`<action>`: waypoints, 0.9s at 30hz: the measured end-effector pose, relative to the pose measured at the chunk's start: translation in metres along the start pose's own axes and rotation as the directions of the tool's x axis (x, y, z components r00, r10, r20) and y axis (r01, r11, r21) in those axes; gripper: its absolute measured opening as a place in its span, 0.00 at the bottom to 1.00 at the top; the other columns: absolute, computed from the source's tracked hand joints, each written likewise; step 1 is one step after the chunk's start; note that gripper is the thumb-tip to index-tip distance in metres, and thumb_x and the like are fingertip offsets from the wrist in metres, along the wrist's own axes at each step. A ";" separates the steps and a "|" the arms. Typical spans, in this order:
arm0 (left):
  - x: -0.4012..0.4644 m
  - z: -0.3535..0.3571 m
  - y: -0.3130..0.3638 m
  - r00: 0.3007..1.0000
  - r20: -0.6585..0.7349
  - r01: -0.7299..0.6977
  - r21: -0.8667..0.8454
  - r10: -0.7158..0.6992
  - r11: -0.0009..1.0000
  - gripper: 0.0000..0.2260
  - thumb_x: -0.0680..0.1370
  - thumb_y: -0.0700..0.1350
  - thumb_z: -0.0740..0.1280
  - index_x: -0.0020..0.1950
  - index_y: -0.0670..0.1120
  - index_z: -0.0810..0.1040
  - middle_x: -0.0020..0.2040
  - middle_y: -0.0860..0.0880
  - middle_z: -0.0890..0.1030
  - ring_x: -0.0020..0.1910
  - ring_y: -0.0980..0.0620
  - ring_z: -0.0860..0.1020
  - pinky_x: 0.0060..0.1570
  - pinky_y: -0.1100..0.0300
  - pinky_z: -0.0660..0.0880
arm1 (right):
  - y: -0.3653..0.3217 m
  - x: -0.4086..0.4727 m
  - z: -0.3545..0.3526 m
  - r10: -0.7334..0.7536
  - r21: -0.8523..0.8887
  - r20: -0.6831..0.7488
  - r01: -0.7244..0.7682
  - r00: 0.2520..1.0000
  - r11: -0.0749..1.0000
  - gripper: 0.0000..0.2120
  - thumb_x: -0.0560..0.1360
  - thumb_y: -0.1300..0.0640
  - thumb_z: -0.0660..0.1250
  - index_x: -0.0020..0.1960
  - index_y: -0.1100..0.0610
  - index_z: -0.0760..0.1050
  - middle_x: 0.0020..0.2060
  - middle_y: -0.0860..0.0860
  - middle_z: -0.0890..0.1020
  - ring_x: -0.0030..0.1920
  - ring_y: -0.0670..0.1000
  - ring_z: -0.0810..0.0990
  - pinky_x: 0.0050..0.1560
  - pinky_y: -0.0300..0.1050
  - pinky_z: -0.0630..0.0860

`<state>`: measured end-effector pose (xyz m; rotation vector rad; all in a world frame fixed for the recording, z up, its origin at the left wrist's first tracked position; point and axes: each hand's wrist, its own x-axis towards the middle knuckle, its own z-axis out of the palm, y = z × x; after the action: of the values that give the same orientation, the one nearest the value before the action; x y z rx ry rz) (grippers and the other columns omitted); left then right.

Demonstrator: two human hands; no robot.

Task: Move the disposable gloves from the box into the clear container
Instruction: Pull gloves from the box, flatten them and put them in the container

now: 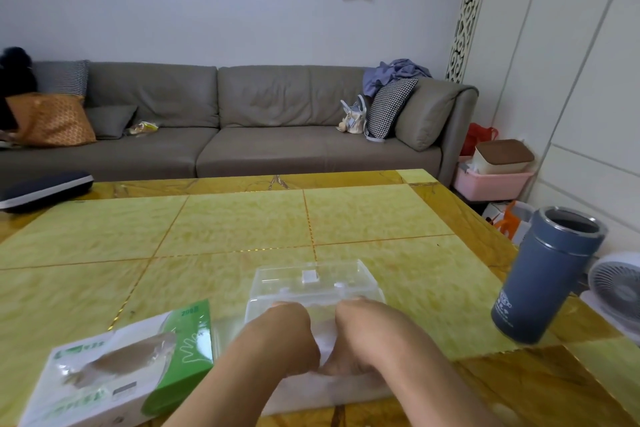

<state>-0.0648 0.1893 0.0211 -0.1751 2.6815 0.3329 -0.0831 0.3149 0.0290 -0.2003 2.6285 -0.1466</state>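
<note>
**Both hands down in the clear container**

The clear container (313, 291) sits on the yellow-green tabletop (242, 225) near its front edge, its hinged lid tipped up and back on the far side. Both hands reach into it side by side. The left hand (287, 329) is bent at the wrist with its fingers curled downward; the right hand (356, 333) mirrors it just beside, fingers also curled under. Between and beneath them lies a pale, filmy mass — the disposable gloves (325, 354) — and both hands appear to hold it down inside the container, though the fingertips themselves are hidden by the knuckles and the picture is blurred there.

The glove box (114, 367), white with a green end panel, lies flat on the table just left of the container, its oval opening facing up and showing a greyish film inside.

Well to the right, a grey-blue insulated flask (547, 277) stands near the table's right edge with no lid on. A dark case (45, 189) rests at the far left corner. Beyond the table runs a grey sofa (242, 121) with cushions, and a white fan (620, 284) shows at the right margin.
</note>
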 end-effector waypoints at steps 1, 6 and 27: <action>0.001 -0.001 0.002 1.000 0.012 0.004 -0.027 -0.004 1.000 0.07 0.77 0.43 0.70 0.49 0.41 0.76 0.47 0.46 0.76 0.38 0.49 0.80 0.29 0.63 0.71 | -0.001 -0.001 0.000 0.012 -0.003 0.010 -0.012 1.000 1.000 0.17 0.72 0.47 0.76 0.37 0.55 0.71 0.40 0.52 0.74 0.35 0.54 0.76 0.40 0.44 0.71; -0.012 0.000 0.005 0.999 -0.042 -0.027 0.018 0.028 0.999 0.03 0.78 0.42 0.67 0.47 0.44 0.74 0.42 0.49 0.72 0.50 0.48 0.82 0.40 0.59 0.74 | -0.006 -0.002 0.001 0.021 -0.011 0.032 -0.020 0.999 1.000 0.12 0.73 0.48 0.74 0.49 0.55 0.80 0.50 0.54 0.77 0.47 0.56 0.82 0.46 0.44 0.73; -0.031 0.002 0.003 0.985 -0.094 -0.110 0.292 0.143 0.950 0.12 0.80 0.45 0.64 0.64 0.46 0.76 0.65 0.46 0.79 0.65 0.47 0.78 0.53 0.58 0.71 | -0.002 -0.012 0.008 -0.015 0.072 -0.021 0.017 1.000 0.997 0.22 0.78 0.51 0.72 0.70 0.57 0.75 0.71 0.59 0.69 0.64 0.59 0.79 0.55 0.46 0.70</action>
<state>-0.0363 0.1946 0.0333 0.0686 2.8227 -0.0316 -0.0686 0.3144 0.0276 -0.1960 2.6370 -0.2503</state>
